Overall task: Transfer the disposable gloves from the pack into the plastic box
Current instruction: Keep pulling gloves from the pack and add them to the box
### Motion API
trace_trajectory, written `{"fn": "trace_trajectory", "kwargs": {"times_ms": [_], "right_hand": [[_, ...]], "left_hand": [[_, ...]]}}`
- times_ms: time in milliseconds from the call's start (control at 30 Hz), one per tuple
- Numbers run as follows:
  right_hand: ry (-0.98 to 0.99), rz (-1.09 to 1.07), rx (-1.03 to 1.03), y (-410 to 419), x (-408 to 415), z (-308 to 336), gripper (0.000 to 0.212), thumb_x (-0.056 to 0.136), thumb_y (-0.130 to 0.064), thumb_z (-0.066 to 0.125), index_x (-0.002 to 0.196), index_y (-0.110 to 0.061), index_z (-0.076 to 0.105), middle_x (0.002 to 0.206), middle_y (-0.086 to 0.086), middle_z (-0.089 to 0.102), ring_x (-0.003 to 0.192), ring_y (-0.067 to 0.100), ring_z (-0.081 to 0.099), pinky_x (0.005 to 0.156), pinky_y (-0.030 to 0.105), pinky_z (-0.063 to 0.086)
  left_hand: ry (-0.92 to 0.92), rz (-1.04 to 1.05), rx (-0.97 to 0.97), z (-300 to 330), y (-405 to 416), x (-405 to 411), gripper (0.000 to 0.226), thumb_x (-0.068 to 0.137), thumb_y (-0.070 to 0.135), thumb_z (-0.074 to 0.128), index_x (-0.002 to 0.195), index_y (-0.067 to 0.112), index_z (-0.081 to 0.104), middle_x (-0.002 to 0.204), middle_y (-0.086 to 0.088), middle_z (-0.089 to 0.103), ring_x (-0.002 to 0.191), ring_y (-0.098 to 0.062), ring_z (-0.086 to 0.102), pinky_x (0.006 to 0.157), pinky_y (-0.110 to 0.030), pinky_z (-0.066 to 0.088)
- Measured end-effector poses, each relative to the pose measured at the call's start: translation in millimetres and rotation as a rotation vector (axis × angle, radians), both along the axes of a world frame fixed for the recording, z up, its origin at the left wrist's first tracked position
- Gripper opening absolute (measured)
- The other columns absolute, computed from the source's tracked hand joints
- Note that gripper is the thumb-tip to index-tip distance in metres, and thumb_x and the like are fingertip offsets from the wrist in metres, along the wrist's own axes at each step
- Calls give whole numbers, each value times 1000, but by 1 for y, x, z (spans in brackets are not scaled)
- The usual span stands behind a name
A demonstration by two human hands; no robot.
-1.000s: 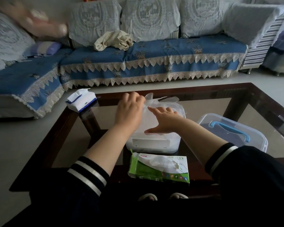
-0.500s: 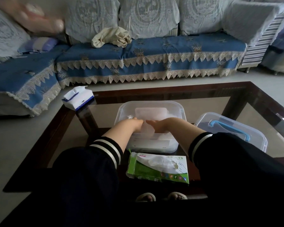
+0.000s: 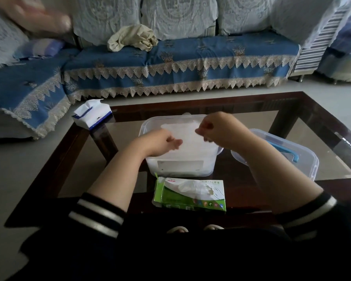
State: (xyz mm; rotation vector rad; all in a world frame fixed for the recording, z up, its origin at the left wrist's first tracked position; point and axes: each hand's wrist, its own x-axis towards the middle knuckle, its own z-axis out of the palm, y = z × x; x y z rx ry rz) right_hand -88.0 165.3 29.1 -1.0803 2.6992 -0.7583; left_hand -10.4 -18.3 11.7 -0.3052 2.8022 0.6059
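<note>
The clear plastic box stands mid-table with a stack of thin translucent gloves lying inside it. My left hand hovers over the box's left half, fingers loosely bent, holding nothing that I can see. Above the right rim, my right hand has its fingers curled into the palm, and nothing shows in it. The green glove pack lies flat in front of the box, its top torn open with white gloves showing.
The box's clear lid with a blue handle lies on the glass table to the right. A white and blue tissue pack sits at the table's far left corner. A blue sofa stands behind.
Both hands pushed the gloves down into the box, then rose out of it; now they hover above the rim and the gloves stay inside.
</note>
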Motion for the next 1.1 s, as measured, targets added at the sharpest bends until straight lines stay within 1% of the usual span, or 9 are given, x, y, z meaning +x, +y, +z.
{"fn": "trace_trajectory", "kwargs": {"times_ms": [133,267,400,500,600,700,800,900,1100], "right_hand": [[-350,231,145,20,35,-24,23,91,-34,61,88,-13,69,76,-7,71,67,2,66,68,19,55],[-100,194,348,22,53,-72,35,87,-44,64,114,-21,62,117,-2,61,106,16,58,88,29,46],[9,153,204,16,60,-96,54,85,-50,63,128,-23,45,129,-1,50,120,19,47,96,34,44],[-55,117,198,12,59,-102,62,84,-51,64,135,-24,42,132,1,49,123,21,45,100,38,43],[-115,101,211,10,61,-107,44,88,-43,62,126,-21,56,123,4,53,114,25,50,93,38,45],[-137,48,73,9,62,-108,24,91,-30,59,106,-14,67,107,8,57,100,29,57,83,35,46],[-159,75,48,10,62,-109,18,91,-20,59,98,-7,69,103,14,61,97,31,58,82,36,45],[-218,-2,-63,11,62,-107,15,89,-18,60,92,-6,69,87,5,62,85,24,57,71,30,41],[-496,-108,-555,19,60,-97,5,86,-10,67,82,-9,69,80,6,69,73,14,60,73,29,47]], "left_hand": [[34,26,272,-19,11,31,21,92,42,60,106,27,62,112,8,62,110,-12,58,97,-34,47],[257,151,238,-42,24,31,15,96,26,59,110,27,65,115,10,65,105,-8,58,92,-28,47],[347,152,204,-51,29,35,21,97,28,58,116,24,64,120,9,65,111,-9,58,89,-23,44],[665,90,57,-54,36,46,23,95,27,62,115,17,67,120,3,64,113,-13,56,90,-23,45],[977,-16,-27,-55,39,60,20,93,27,61,97,9,70,95,-1,70,86,-14,65,74,-25,56],[640,-4,163,-63,44,70,24,90,33,64,108,18,68,98,8,68,87,-8,64,80,-30,56],[171,48,268,-85,42,68,65,82,39,75,139,29,47,128,12,58,117,-11,55,100,-32,46],[104,-10,130,-101,38,60,82,70,43,83,140,31,43,138,3,51,128,-18,44,106,-39,40],[119,30,68,-115,34,52,68,68,43,83,127,25,55,133,3,52,123,-20,48,100,-39,45]]}}
